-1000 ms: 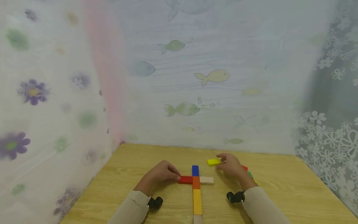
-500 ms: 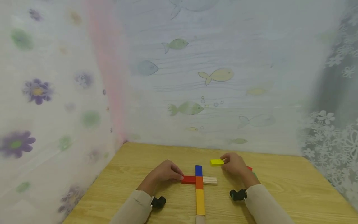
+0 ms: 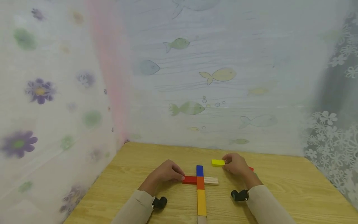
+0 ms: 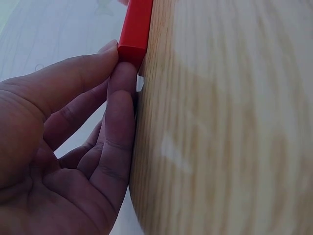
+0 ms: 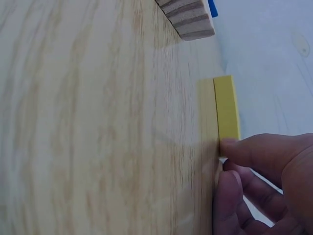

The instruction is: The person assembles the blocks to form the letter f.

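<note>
My left hand (image 3: 168,171) pinches the outer end of a red block (image 3: 189,180) between thumb and fingers; the left wrist view shows the thumb at its corner. That red block (image 4: 136,24) meets an orange-red block (image 3: 200,183) in a cross of blocks lying flat. A blue block (image 3: 199,170) tops the cross, a plain wood block (image 3: 211,180) forms its right arm, and an orange-yellow block (image 3: 201,202) runs below. Farther back, my right hand (image 3: 235,163) holds the near end of a yellow block (image 3: 218,163), thumb on its face (image 5: 226,110) in the right wrist view.
Partly hidden behind the right wrist lie a red block (image 3: 251,169) and a green one (image 3: 255,175). Another pale block (image 3: 201,220) is cut off at the bottom edge. A fish-patterned curtain (image 3: 179,77) hangs along the back of the wooden table (image 3: 134,155).
The right hand's spread fingers have closed on the yellow block's end. The whole scene has shifted slightly right as the head turned. The left hand keeps its place on the red block.
</note>
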The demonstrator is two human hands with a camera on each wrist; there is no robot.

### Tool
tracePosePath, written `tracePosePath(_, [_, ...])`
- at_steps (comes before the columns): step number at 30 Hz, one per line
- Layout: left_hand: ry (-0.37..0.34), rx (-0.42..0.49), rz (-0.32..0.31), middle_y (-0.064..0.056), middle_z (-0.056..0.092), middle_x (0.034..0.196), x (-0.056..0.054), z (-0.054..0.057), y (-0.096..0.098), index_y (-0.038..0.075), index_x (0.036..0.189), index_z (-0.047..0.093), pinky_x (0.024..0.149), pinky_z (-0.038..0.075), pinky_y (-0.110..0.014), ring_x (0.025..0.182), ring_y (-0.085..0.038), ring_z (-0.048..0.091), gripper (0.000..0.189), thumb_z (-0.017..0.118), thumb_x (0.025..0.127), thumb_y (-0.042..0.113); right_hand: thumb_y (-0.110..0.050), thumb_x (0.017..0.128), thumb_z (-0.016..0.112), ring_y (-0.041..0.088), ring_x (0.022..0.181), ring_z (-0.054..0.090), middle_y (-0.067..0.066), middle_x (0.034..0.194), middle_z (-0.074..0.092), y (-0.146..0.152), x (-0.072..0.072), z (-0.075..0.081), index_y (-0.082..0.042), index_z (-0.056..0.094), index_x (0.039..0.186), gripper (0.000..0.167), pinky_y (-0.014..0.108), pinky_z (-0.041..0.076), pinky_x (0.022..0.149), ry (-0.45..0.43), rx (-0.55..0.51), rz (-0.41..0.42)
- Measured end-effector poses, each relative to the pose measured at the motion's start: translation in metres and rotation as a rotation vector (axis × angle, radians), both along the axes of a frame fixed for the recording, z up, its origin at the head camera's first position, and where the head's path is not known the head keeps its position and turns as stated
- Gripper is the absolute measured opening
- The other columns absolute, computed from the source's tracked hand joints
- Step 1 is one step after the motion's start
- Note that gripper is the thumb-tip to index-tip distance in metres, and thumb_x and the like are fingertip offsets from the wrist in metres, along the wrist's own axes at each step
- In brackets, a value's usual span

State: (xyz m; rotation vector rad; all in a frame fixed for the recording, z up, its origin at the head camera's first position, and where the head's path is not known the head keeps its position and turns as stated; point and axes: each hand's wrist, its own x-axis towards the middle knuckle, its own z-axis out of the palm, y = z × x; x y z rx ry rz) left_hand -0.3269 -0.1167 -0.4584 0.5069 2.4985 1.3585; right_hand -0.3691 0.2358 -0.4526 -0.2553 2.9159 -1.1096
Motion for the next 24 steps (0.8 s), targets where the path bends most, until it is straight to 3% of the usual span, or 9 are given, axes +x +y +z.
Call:
tracePosePath(9, [-0.006,0.001,0.0,-0.002,0.078,0.085,-0.002,-0.001,0.001,0.009,0.094,0.083,0.07,0.06,-0.03,0.074,-0.014,0.071,0.008,0.083,0.088,0.014,-0.008,0.085,0.082,0.019,0.086,0.066,0.01,0.102,0.072,-0.001,0.0,0.003,0.001,0.075,0.116,0.032,0.035,0.058,0.072,0.017,0.039,0.023])
tracePosePath(24, [-0.01,-0.005,0.012,-0.002,0.078,0.085,-0.002,-0.001,0.0,0.01,0.094,0.083,0.072,0.061,-0.031,0.075,-0.014,0.071,0.008,0.083,0.087,0.014,-0.007,0.082,0.085,0.022,0.093,0.068,0.007,0.099,0.074,-0.029,-0.008,0.009,-0.002,0.077,0.11,0.03,0.041,0.059,0.084,0.051,0.063,0.062])
